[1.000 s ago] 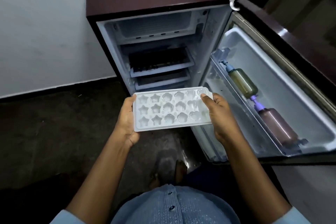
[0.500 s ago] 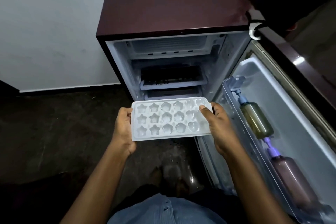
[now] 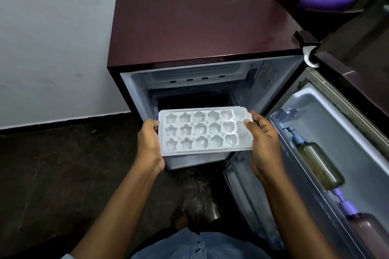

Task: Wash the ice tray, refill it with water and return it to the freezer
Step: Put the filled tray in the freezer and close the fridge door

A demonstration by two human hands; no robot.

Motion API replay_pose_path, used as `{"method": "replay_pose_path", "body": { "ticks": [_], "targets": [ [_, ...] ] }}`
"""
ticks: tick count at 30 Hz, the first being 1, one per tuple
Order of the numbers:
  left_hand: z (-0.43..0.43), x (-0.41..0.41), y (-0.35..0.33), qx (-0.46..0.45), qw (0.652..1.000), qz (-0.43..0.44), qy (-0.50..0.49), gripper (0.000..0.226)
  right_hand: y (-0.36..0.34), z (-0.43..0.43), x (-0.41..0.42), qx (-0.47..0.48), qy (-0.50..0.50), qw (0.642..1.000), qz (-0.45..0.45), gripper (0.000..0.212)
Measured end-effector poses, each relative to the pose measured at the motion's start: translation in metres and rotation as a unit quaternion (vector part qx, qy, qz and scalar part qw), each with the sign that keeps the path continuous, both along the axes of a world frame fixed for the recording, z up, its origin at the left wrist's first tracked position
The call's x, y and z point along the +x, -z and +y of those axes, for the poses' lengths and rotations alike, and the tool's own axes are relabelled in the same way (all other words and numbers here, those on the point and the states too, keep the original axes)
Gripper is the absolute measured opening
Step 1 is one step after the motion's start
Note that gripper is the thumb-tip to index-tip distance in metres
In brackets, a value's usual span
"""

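Though dim, dark floor [image 3: 63, 174], perhaps wet, beneath ice tray [image 3: 204, 130].

Illumination is dim and diffuse, brightest on the white plastered wall [image 3: 52, 38]; the dark rough floor [image 3: 52, 174] falls into shadow. The translucent white plastic ice tray [image 3: 204, 130] is rendered sharp at centre. Wide-angle distortion bends the open maroon refrigerator door [image 3: 328, 124] at the right edge, where detail softens.

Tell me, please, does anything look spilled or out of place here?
Shiny droplets dot the floor below the ice tray, likely spilled water. The tray looks level between the left hand and right hand.
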State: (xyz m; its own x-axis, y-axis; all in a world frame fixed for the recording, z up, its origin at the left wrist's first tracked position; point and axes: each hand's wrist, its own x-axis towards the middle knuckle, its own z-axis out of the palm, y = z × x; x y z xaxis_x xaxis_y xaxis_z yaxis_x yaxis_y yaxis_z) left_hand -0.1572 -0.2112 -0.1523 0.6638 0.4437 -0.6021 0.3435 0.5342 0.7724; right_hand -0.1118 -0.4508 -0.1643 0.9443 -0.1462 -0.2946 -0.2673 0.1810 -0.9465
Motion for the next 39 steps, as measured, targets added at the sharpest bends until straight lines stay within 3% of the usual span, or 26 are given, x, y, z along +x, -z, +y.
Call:
{"method": "replay_pose_path", "body": {
  "ticks": [11, 18, 22, 29, 39],
  "targets": [
    [0.017, 0.056, 0.010, 0.049, 0.998, -0.014, -0.047, 0.027, 0.003, 0.022, 0.061, 0.010, -0.005, 1.000, -0.027, 0.055],
    [0.014, 0.089, 0.039, 0.062, 0.991, -0.105, -0.060, 0.029, 0.045, 0.027, 0.105, 0.086, 0.012, 0.995, -0.052, 0.049],
    [0.012, 0.106, 0.056, 0.078, 0.982, -0.159, -0.061, 0.033, 0.057, 0.028, 0.129, 0.090, -0.006, 0.991, -0.102, 0.061],
    [0.020, 0.140, 0.081, 0.112, 0.964, -0.234, -0.056, 0.052, 0.066, 0.035, 0.168, 0.019, -0.032, 0.978, -0.205, 0.016],
    [0.042, 0.186, 0.086, 0.177, 0.935, -0.306, -0.031, 0.056, 0.074, 0.050, 0.217, -0.004, -0.041, 0.974, -0.223, 0.013]
  ]
}}
